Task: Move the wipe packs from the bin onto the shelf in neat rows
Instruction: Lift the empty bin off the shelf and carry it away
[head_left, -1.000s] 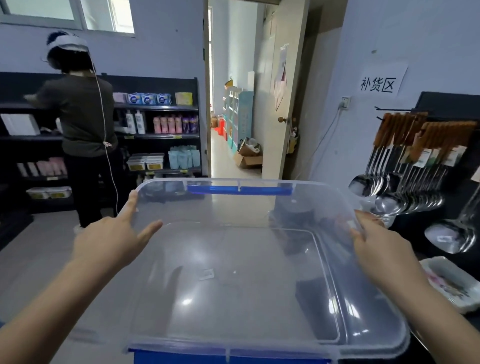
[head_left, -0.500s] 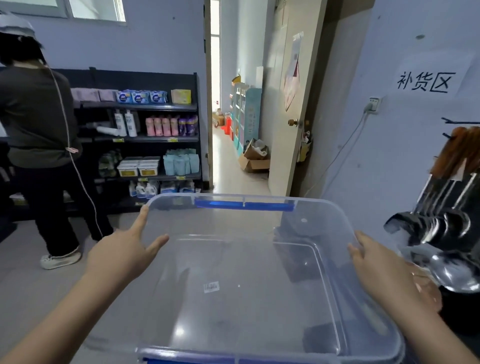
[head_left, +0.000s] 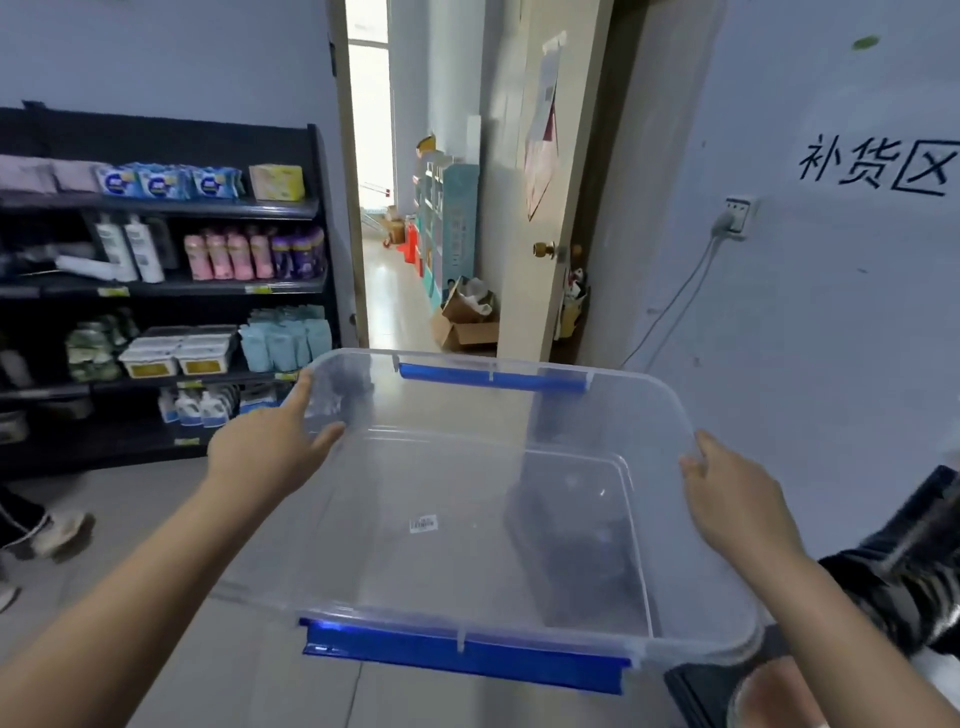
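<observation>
Far left: black shelf (head_left: 156, 207), stocked on every tier, with a person's shoe (head_left: 57, 530) on the floor in front of it. Top tier carries a row of blue-and-white packs (head_left: 171, 182), taken to be the wipe packs; they sit side by side, though print is too small to confirm. Left hand (head_left: 270, 447) holds the clear bin (head_left: 670, 410) at its left rim, thumb inside the wall, one finger laid along the edge, remaining fingers hidden beneath. The bin is carried level in mid-air, well apart from the shelf, facing an open doorway (head_left: 374, 208). Contents: none visible; only a small sticker (head_left: 423, 524) on the floor of the bin and blue latches (head_left: 467, 654) at near and far ends. Right hand (head_left: 737, 499) clasps the right rim, fingers curled over the lip. Judgement: bin looks emptied, so transfer appears complete or nearly so; what is left is perhaps checking row neatness on the shelf.
</observation>
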